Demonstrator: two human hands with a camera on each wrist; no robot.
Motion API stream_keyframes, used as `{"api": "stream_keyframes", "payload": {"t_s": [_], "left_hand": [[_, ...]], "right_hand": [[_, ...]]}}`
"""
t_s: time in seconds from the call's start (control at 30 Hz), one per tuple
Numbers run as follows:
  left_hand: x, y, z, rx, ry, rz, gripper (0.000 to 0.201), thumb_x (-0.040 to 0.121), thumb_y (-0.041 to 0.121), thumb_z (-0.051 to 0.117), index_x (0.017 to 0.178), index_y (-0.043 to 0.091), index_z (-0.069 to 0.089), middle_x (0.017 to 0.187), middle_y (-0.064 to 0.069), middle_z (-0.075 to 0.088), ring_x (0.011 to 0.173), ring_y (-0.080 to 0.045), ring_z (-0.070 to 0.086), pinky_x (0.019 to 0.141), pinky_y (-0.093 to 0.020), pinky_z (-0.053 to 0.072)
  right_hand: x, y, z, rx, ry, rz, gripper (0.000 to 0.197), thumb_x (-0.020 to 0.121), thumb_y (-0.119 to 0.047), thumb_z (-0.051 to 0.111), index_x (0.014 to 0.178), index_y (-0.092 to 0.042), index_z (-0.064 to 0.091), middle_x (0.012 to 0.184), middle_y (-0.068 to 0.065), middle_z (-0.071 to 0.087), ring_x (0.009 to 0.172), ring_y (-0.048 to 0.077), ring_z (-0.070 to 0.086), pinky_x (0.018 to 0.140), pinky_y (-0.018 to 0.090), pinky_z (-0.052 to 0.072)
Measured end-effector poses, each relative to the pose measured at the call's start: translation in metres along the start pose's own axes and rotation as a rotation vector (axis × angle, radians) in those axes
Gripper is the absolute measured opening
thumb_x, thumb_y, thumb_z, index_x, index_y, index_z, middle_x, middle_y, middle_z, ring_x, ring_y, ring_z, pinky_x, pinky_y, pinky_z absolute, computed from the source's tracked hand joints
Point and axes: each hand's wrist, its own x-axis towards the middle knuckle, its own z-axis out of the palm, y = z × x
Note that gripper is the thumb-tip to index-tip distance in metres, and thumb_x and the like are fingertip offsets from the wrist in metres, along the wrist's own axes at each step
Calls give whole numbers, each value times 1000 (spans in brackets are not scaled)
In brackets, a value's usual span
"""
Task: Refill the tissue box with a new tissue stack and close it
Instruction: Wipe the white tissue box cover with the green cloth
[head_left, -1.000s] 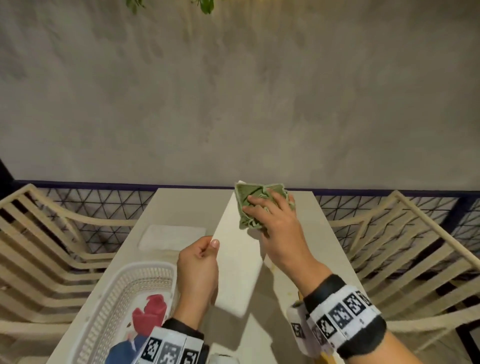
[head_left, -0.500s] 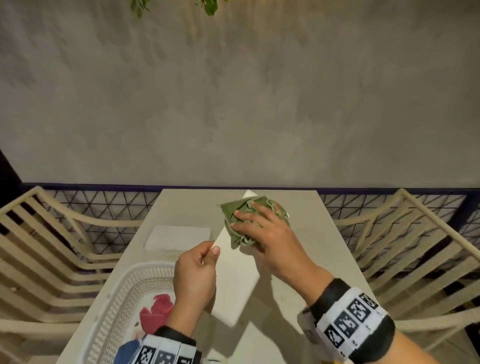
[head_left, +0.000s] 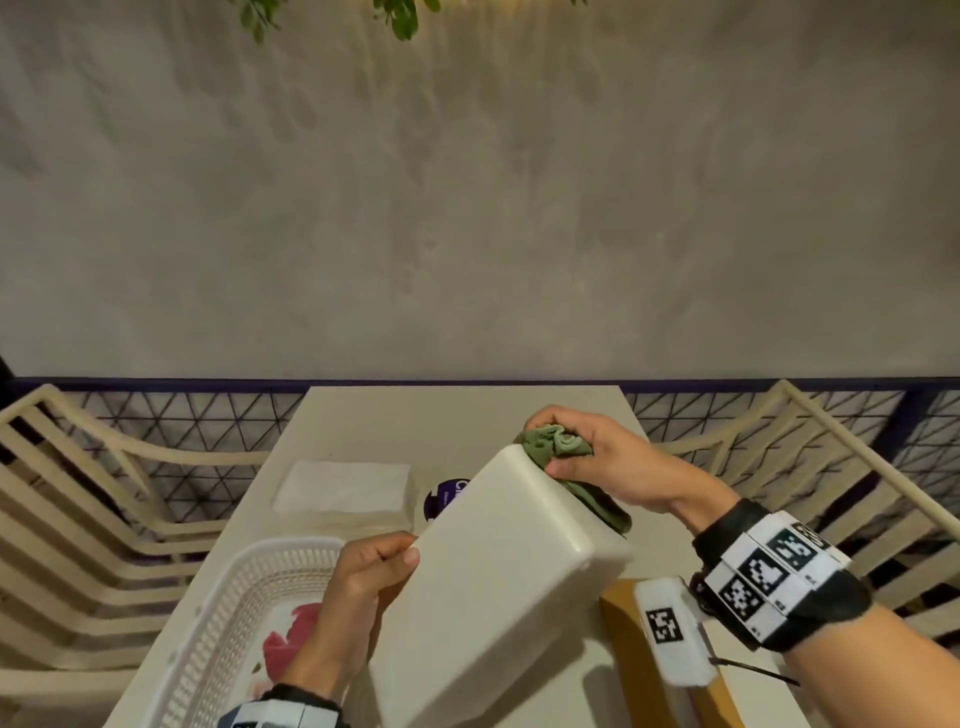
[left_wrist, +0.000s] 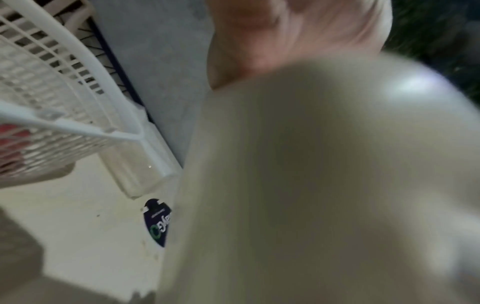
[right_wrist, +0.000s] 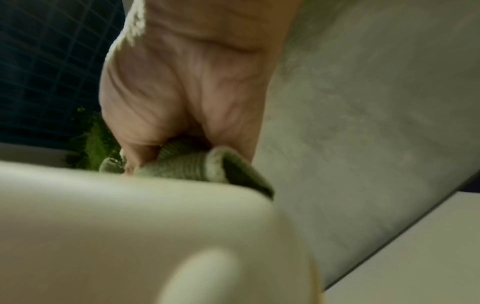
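A cream plastic tissue box (head_left: 498, 571) is held tilted above the table, one broad closed face turned up. My left hand (head_left: 369, 577) grips its near left edge, thumb on top. My right hand (head_left: 597, 457) clutches a crumpled green cloth (head_left: 556, 441) against the box's far right side. In the right wrist view the cloth (right_wrist: 197, 164) sits bunched under the curled fingers (right_wrist: 187, 82), on the box (right_wrist: 116, 226). A white tissue stack (head_left: 343, 488) lies on the table, back left. The blurred box (left_wrist: 311, 185) fills the left wrist view.
A white slatted basket (head_left: 218, 623) with red items stands at the near left. A dark purple label (head_left: 444, 499) lies behind the box. A tan wooden piece (head_left: 621, 639) lies under my right wrist. Cream slatted chairs flank the table (head_left: 415, 415), left (head_left: 78, 493) and right (head_left: 831, 467).
The box has been turned and tilted so a broad face points up. My right hand moved the green cloth from the top surface to the far right side.
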Motion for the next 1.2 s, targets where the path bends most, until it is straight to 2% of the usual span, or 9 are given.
{"api": "stream_keyframes", "payload": {"t_s": [0.23,0.33,0.43,0.5,0.6,0.73,0.9,1.07,1.2], "left_hand": [[10,13,43,392,-244,130,40,80,50,57,92,14,71,79,0,72,74,-7,64,68,-18,47],[14,22,60,331,-126,245,19,91,30,55,83,18,68,66,13,66,64,3,55,61,-10,40],[18,18,66,74,70,281,28,88,12,53,64,18,65,59,6,60,60,-10,49,54,-17,40],[19,19,62,-220,125,211,32,86,5,50,59,13,63,56,-3,60,56,-17,51,49,-19,47],[14,20,52,-351,47,203,25,73,27,66,53,13,59,54,-4,62,51,-14,56,49,-18,49],[16,12,51,-257,72,279,46,46,54,84,52,19,54,52,3,56,52,-8,50,49,-17,42],[18,14,37,-404,102,314,29,59,37,82,61,16,62,60,-7,67,55,-16,64,55,-22,55],[12,20,40,-226,132,366,47,53,54,82,56,17,53,56,3,47,56,-10,45,51,-19,39],[11,26,35,-350,197,384,27,82,27,62,58,15,66,59,-4,66,55,-12,62,54,-21,53]], "right_hand": [[-3,-8,14,-376,-86,-73,21,86,-5,62,101,-18,57,98,-3,63,93,14,58,85,32,48],[1,-11,30,-566,59,-107,20,85,-14,63,103,-21,57,97,-9,62,93,15,51,84,35,43],[-4,-7,67,-554,382,-216,38,76,-7,53,111,-22,57,110,-3,59,105,22,45,94,40,39],[-18,1,94,-517,382,-347,53,69,-5,48,117,-25,55,123,-3,56,118,21,42,105,40,34],[-40,29,89,-567,310,-464,49,72,-13,46,116,-31,58,126,-5,58,128,17,40,108,47,32],[-18,24,63,-499,520,-309,47,69,-19,44,112,-19,66,112,4,66,113,17,45,99,48,43],[-30,15,103,-631,246,-626,49,71,-2,53,114,-23,62,125,-3,61,129,24,44,108,45,32],[-6,14,59,-475,448,-375,44,68,-14,55,110,-19,69,119,3,65,119,14,45,103,44,39],[-12,-10,107,-651,348,-575,45,72,-16,46,111,-22,65,120,0,65,122,25,47,109,48,32]]}}
